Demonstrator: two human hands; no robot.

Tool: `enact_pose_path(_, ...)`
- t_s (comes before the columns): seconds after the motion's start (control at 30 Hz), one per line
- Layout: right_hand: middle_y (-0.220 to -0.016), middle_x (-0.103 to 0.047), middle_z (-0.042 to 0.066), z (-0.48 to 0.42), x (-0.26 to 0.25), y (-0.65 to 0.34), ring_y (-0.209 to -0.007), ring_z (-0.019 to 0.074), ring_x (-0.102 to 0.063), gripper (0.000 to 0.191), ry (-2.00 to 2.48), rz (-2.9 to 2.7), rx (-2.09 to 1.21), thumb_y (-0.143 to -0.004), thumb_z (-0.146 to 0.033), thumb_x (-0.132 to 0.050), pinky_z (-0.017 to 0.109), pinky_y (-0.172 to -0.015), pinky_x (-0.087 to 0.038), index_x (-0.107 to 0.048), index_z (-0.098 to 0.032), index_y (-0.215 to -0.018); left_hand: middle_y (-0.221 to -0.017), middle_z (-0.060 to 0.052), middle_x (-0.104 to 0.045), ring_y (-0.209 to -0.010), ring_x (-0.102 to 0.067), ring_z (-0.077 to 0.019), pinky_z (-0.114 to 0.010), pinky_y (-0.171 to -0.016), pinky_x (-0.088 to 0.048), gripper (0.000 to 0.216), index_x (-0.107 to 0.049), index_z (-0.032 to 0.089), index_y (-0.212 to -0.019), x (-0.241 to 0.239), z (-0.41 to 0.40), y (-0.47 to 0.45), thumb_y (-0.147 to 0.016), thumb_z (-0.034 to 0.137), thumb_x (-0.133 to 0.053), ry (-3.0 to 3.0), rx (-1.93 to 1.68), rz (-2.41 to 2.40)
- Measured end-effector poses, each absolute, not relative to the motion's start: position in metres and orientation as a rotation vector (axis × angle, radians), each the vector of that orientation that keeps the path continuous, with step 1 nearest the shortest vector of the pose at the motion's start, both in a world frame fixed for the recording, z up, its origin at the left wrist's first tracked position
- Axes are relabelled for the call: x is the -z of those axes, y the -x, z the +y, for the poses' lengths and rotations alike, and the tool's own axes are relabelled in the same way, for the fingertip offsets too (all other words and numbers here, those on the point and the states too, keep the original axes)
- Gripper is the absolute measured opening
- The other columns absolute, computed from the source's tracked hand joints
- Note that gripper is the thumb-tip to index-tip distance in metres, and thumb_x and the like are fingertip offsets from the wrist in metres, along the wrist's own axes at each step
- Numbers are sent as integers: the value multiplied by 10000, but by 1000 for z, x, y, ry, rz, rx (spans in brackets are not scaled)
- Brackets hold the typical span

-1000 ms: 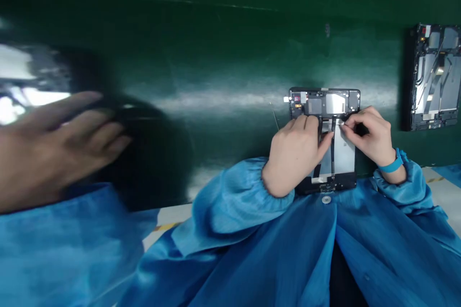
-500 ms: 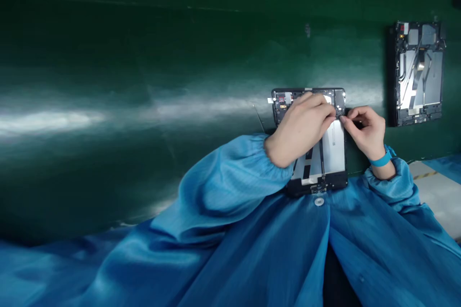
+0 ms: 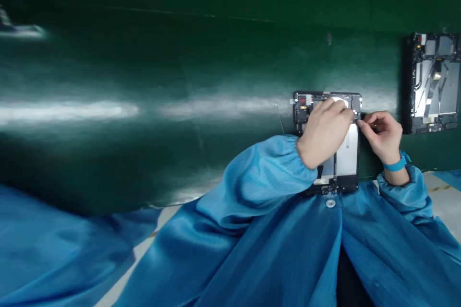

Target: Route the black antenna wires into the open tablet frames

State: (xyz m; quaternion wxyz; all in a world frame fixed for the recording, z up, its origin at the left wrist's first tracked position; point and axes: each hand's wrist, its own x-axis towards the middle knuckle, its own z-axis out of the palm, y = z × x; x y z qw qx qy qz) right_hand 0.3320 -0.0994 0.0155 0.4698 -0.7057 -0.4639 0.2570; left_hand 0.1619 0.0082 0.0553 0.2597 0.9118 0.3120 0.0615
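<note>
An opened tablet [image 3: 347, 156] lies on the green mat [image 3: 180, 105] just in front of me, its inner boards and silver plate showing. My left hand [image 3: 324, 129] rests on top of it, fingers curled and pressed down near its upper right part. My right hand [image 3: 382, 134] sits at the tablet's right edge with thumb and fingertips pinched together on something too small to make out. Both wrists come out of blue smock sleeves; a blue band circles the right wrist.
A second opened tablet [image 3: 434, 81] lies on the mat at the far right. Another person's blue sleeve [image 3: 54, 244] fills the lower left corner. A pale table edge [image 3: 442, 196] shows at the lower right.
The other person's hand and the dark object at the left have gone from view. My left hand has slid up the tablet toward its upper right; my right hand has moved to the tablet's right edge.
</note>
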Motion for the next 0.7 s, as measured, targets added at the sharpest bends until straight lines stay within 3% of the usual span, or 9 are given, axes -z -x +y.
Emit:
enact_pose_path(0.3,-763,-726,-18,-98,-20,-334,-667,139,-705,263,1717,-1179,-586,-873,-401,-848,262,-628,-616,-649,-236,-824,-963,-133,-733,-998,-668,-291,-407,-857,-501,283,-747,139,-966,-64,-15,-168,-1060,110,-481,-2612,-249,937)
enact_pose_path(0.5,-774,-712,-23,-97,-17,-333,-688,133,-689,267,1712,-1144,-627,-872,-407,-853,272,-665,-614,-648,-238,-839,-1027,-121,-757,-1071,-693,-290,-409,-944,-534,227,-781,140,-996,-59,10,-162,-1048,163,-561,-2436,-134,841)
enact_pose_path(0.7,-788,-690,-28,-94,-14,-331,-708,125,-659,316,1709,-1078,-757,-855,-461,-850,280,-690,-617,-623,-242,-840,-994,-94,-758,-998,-725,-270,-384,-901,-563,180,-801,157,-946,-51,35,-158,-979,149,-624,-2258,-78,749)
